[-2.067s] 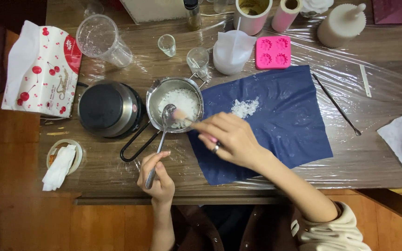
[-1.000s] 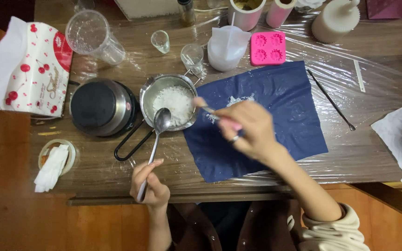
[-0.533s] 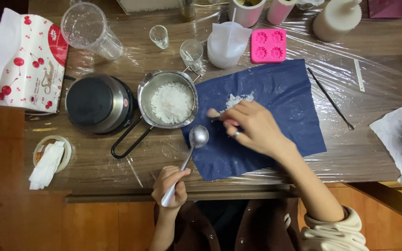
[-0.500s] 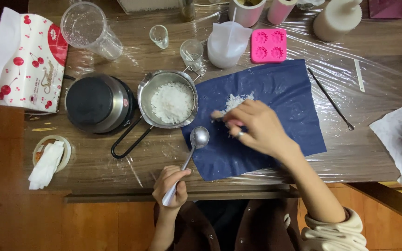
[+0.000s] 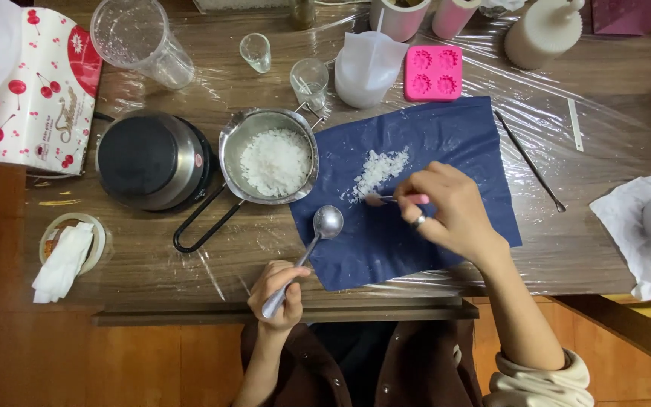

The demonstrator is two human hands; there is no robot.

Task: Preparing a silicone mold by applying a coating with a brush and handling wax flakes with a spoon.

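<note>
L hand (image 5: 279,290), bottom centre, fingers wrapped round handle of spoon (image 5: 318,235); bowl rests on left edge of blue cloth (image 5: 446,143), just below the pan (image 5: 269,157). R hand (image 5: 446,207), centre frame, pinches a small pink-handled tool (image 5: 397,199), tip at lower edge of the flake pile (image 5: 377,169) on the cloth. Pan holds more white flakes. Black pot (image 5: 148,160) left of pan; pink mould (image 5: 432,73) top centre.

Pink-handled tool (image 5: 401,199) mostly hidden in right hand (image 5: 446,211).
</note>
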